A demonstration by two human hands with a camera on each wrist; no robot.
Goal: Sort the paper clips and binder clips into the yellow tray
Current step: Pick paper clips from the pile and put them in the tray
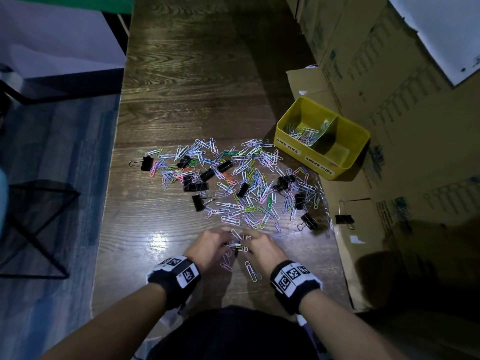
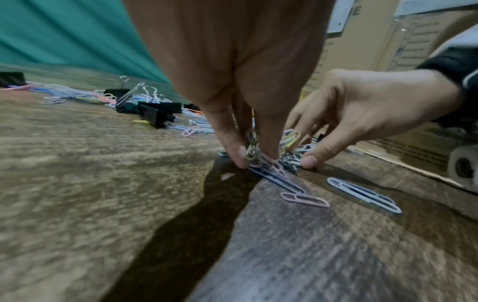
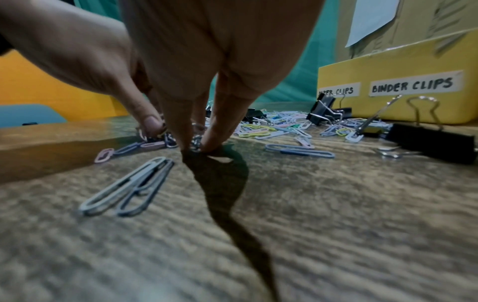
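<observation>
Both hands are pinching one small bunch of paper clips [image 1: 237, 244] on the bench [image 1: 181, 100].
Left hand [image 1: 210, 246] and right hand [image 1: 262, 249] are nipping light, slippery wire; scooping underneath is looking safer, yellow tray [image 1: 358, 141] sitting well apart.

Yellow tray [image 1: 283, 131] — pastel paper clips [image 1: 249, 193], black binder clips [image 1: 198, 202]
</observation>
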